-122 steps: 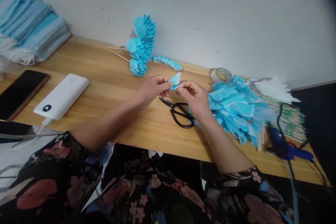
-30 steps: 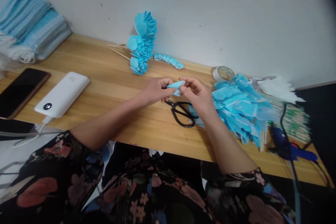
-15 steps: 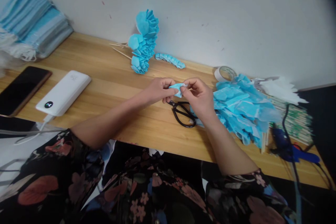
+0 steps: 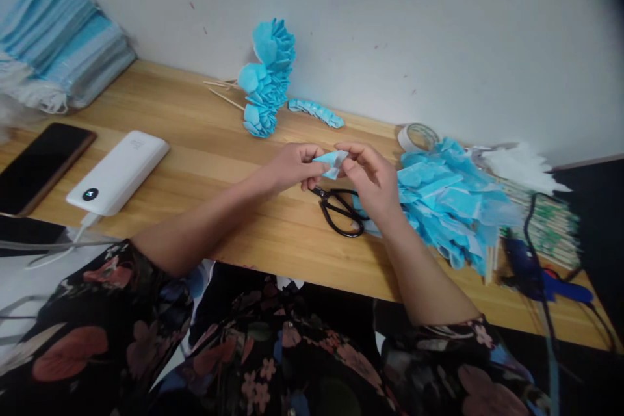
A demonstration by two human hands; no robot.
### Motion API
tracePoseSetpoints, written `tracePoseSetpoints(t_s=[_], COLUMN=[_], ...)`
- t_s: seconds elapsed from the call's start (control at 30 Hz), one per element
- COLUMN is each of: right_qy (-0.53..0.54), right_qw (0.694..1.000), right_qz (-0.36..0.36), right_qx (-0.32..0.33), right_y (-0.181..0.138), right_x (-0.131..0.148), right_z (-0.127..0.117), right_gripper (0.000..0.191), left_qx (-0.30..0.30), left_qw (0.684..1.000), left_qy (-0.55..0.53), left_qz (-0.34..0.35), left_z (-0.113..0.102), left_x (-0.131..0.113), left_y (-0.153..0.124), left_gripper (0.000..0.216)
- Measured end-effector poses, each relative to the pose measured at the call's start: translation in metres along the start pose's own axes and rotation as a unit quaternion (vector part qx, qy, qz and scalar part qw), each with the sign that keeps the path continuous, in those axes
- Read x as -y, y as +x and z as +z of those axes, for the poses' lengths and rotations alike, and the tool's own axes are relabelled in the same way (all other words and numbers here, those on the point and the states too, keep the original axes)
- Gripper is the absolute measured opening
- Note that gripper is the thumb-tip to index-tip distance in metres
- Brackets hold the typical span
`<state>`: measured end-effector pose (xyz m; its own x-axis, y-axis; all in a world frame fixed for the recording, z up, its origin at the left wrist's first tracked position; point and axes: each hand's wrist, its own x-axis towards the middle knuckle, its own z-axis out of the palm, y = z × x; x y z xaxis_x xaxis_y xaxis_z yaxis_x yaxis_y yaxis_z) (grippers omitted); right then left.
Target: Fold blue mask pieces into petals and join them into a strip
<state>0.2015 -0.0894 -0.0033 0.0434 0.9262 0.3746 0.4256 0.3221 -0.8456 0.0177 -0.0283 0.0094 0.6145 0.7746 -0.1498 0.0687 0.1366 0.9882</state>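
Note:
A small piece of light blue fabric [image 4: 330, 160], pale on its right end, is held between both hands above the table. My left hand [image 4: 298, 166] pinches its left side, thumb in front. At its right edge, my right hand [image 4: 373, 179] grips it between thumb and fingertips. Black-handled scissors [image 4: 344, 213] lie on the wood just below, their blades partly hidden under the left hand. To the right of my right hand is a heap of blue fabric pieces [image 4: 448, 195].
Blue fabric flowers on sticks [image 4: 266, 88] and a folded blue strip [image 4: 316, 112] lie by the wall. Tape [image 4: 418, 136], white pieces [image 4: 521, 166] and a blue glue gun [image 4: 560, 287] are right. Left are a phone [image 4: 46, 166], power bank [image 4: 117, 172] and stacked masks [image 4: 63, 32].
The right fingers have shifted slightly rightward along the blue piece, and more of its pale right end shows. The left hand has hardly moved.

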Motion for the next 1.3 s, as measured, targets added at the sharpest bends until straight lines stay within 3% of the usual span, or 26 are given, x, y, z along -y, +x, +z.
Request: tracePoseSetpoints(t_s=[0.13, 0.33, 0.43, 0.57, 0.67, 0.97, 1.3], right_qy=[0.015, -0.024, -0.094, -0.220, -0.249, -0.226, -0.242], right_qw=[0.999, 1.000, 0.994, 0.953, 0.932, 0.943, 0.933], right_qz=[0.039, 0.017, -0.057, -0.206, -0.256, -0.246, -0.263], right_qx=[0.014, -0.001, -0.014, -0.042, -0.054, 0.000, -0.028], right_y=[0.002, 0.003, 0.001, -0.001, -0.001, 0.000, 0.000], right_x=[-0.002, -0.003, -0.003, -0.004, -0.007, -0.010, -0.006], right_z=[0.000, 0.002, 0.001, -0.001, -0.001, -0.006, -0.003], right_gripper=[0.024, 0.008, 0.007, 0.012, 0.015, 0.019, 0.013], left_qx=[-0.010, 0.014, 0.020, 0.028, 0.025, 0.005, -0.019], left_qw=[0.998, 0.996, 0.997, 0.998, 0.999, 1.000, 1.000], left_qy=[0.059, 0.080, 0.068, 0.049, 0.027, 0.005, -0.013], left_qz=[0.011, 0.038, 0.039, 0.033, 0.031, 0.005, 0.010], left_z=[0.002, 0.002, 0.001, 0.000, 0.001, 0.001, 0.003], left_x=[-0.001, 0.001, 0.005, 0.008, 0.007, 0.005, 0.001], left_y=[-0.003, -0.004, -0.002, 0.000, 0.000, 0.002, 0.000], left_gripper=[0.025, 0.024, 0.022, 0.022, 0.025, 0.025, 0.027])
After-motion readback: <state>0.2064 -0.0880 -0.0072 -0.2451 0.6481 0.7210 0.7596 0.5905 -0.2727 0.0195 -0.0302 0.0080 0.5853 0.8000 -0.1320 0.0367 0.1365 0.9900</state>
